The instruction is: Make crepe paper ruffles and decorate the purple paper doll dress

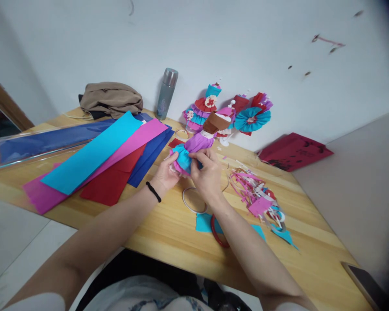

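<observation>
A small paper dress figure with a brown top, a purple middle (199, 141) and a ruffled blue and pink skirt (182, 158) is tilted over the table. My left hand (167, 172) is closed on the skirt's lower left side. On the other side, my right hand (207, 170) pinches the blue ruffle between thumb and fingers. A white ring (194, 211) lies on the wood below my hands. Blue paper (203, 223) and a red ring (219, 244) lie near my right forearm, which partly hides them.
Long blue (94, 151), pink, red and dark blue sheets lie left. Finished paper dresses (199, 115), a bottle (166, 95) and brown cloth (112, 98) stand or lie at the back. Paper scraps (257, 194), a red bag (294, 151) and a phone (365, 285) are right.
</observation>
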Action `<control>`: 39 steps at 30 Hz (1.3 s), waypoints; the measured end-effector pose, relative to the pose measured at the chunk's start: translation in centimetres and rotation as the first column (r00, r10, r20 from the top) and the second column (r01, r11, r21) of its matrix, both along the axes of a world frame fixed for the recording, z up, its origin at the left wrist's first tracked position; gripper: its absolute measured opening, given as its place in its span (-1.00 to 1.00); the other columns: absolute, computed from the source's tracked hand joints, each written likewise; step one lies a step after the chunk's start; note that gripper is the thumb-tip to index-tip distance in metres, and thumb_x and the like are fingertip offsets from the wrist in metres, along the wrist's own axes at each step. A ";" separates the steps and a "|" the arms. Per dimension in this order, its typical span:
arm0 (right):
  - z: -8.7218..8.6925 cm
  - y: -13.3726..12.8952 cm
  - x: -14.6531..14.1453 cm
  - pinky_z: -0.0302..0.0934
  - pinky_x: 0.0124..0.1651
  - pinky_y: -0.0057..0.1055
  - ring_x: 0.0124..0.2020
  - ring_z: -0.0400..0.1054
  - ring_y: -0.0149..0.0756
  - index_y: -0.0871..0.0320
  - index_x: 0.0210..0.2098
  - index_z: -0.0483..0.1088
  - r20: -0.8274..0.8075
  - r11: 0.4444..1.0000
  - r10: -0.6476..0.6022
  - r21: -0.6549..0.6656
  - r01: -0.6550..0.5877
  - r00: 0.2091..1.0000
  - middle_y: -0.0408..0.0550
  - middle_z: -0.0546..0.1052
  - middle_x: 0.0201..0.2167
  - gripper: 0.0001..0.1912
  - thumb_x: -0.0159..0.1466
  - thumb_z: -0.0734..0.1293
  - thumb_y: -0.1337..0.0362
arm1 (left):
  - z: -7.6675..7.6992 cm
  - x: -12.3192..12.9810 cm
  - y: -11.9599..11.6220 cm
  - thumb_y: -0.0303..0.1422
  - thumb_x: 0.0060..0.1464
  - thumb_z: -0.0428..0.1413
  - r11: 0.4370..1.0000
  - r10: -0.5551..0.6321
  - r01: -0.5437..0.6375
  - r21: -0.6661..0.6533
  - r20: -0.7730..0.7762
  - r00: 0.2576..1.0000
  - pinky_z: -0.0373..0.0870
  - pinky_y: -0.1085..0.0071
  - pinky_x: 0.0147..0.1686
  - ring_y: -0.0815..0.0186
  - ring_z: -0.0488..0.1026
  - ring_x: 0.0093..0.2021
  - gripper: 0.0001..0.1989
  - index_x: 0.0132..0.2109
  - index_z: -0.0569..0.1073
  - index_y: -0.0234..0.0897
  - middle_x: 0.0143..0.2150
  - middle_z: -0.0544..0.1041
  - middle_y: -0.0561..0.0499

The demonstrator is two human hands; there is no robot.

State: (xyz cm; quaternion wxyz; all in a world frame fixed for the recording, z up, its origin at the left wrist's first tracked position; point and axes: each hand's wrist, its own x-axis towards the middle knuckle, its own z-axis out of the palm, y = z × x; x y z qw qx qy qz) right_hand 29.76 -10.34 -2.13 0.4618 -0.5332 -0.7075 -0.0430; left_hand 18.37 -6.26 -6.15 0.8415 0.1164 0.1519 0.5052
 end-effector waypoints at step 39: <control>5.7 -0.1 3.0 0.32 -0.15 -0.19 -0.27 0.39 -0.19 0.06 -0.36 0.40 0.062 0.960 -0.120 0.260 0.100 0.991 -0.07 0.48 -0.37 -0.90 0.28 0.29 0.33 | -0.1 0.1 0.1 -0.21 0.32 0.06 1.000 -0.007 0.007 0.001 -0.002 1.000 0.51 0.19 -0.03 0.14 0.61 -0.05 -0.68 0.10 0.55 -0.18 -0.04 0.66 -0.10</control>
